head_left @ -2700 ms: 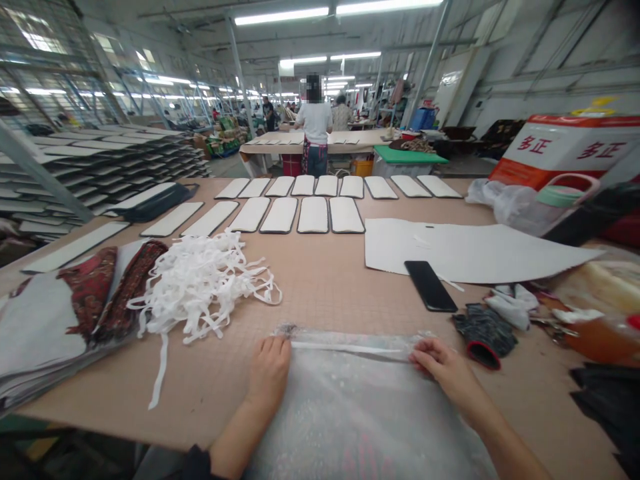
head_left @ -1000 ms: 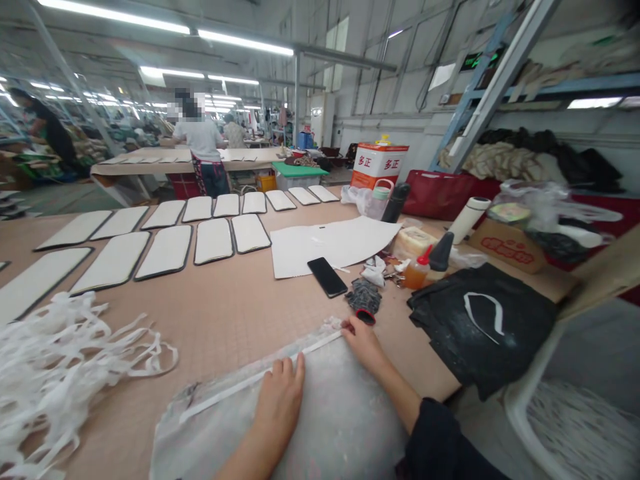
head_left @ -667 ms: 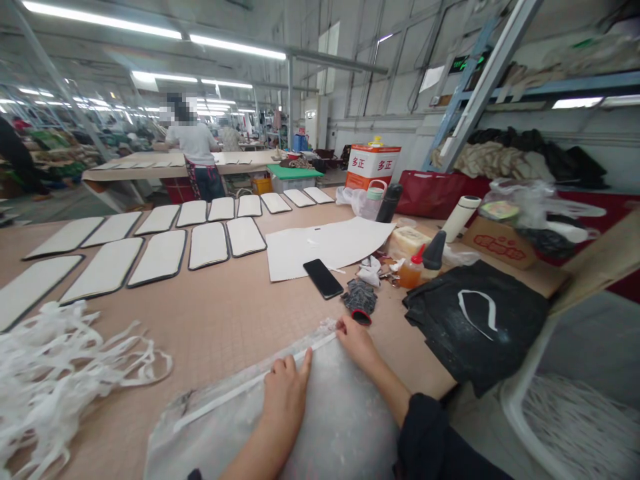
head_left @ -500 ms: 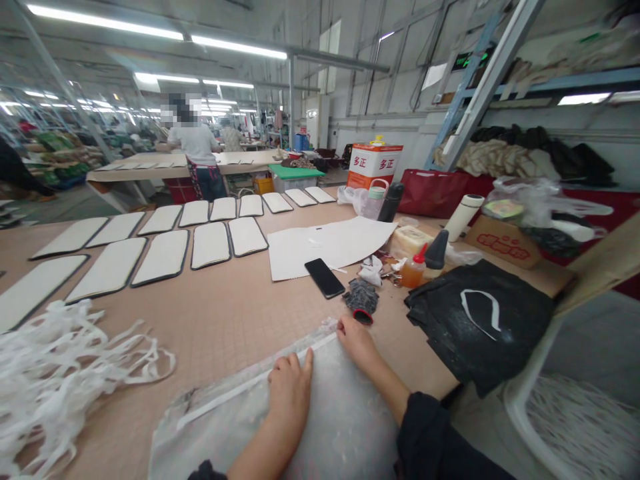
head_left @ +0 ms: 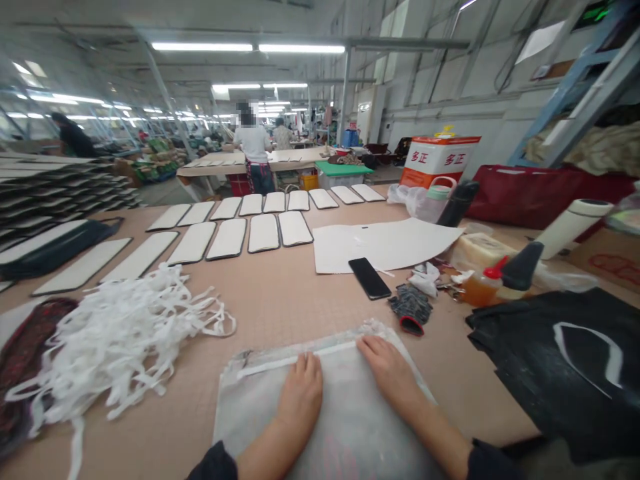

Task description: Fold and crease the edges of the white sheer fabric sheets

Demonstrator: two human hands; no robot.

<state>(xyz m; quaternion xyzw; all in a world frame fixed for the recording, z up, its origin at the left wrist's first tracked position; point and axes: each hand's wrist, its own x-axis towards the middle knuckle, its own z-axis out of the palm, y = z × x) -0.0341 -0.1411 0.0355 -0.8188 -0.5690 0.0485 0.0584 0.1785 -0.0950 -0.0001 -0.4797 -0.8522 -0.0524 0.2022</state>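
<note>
Fig.: both hands flat on the work. Your left hand (head_left: 301,390) is lying palm down with fingers extended, tips pressing at the white strip (head_left: 280,362) approx. mid-length. Your right hand (head_left: 387,370) is lying open likewise, tips at the strip's right end. Neither hand is gripping anything.

The strip is running left-right along the far edge of the translucent bag (head_left: 250,413). The bag is lying centre-near on the table (head_left: 280,300), w/ its near part passing under your forearms.

Step in hand (judgement): you are pressing the strip down onto the bag's far edge. The left stretch of the strip is lying beyond your left hand, w/ no hand on it. Working that stretch calls for flat, even pressure toward the left, w/o dragging the bag.

Edges & room: bare table is showing just far of the bag. To the left, the pile of white tapes (head_left: 125,333) is sitting near the bag's left corner but apart from it. To the right, the glove (head_left: 411,308) is lying close beyond the bag's far-right corner, w/ the phone (head_left: 369,278) farther off. The black cloth (head_left: 560,360) is occupying the right side, well apart.
</note>
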